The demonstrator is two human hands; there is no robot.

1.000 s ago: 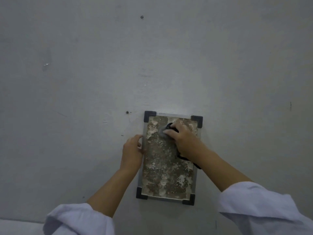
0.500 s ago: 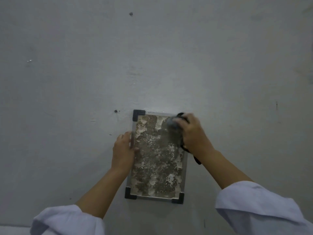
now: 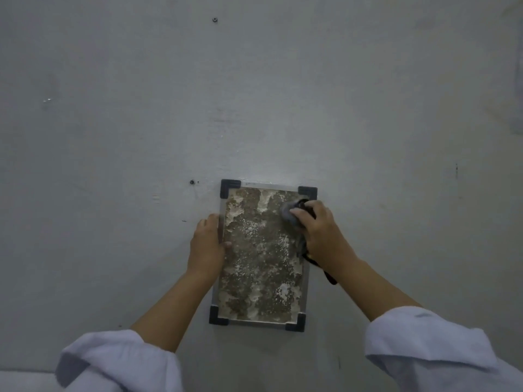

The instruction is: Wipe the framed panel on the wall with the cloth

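Observation:
A small framed panel [image 3: 260,267] hangs on the grey wall, with a silver frame, black corner caps and a blotchy brown-and-white surface. My right hand [image 3: 322,233] presses a bunched dark grey cloth [image 3: 291,215] against the panel's upper right area, just below the top right corner cap. A dark strip of the cloth hangs down beside my right wrist. My left hand [image 3: 206,244] grips the frame's left edge at mid-height, thumb on the panel's face. White sleeves cover both forearms at the bottom.
The grey wall [image 3: 254,94] fills the view. A small screw [image 3: 192,182] sits just left of the panel's top left corner and another screw [image 3: 214,20] is high up. A pale strip shows at the bottom left.
My right hand with the cloth slid from the upper middle of the panel to its upper right corner, then slightly down. My left hand closed onto the left frame edge.

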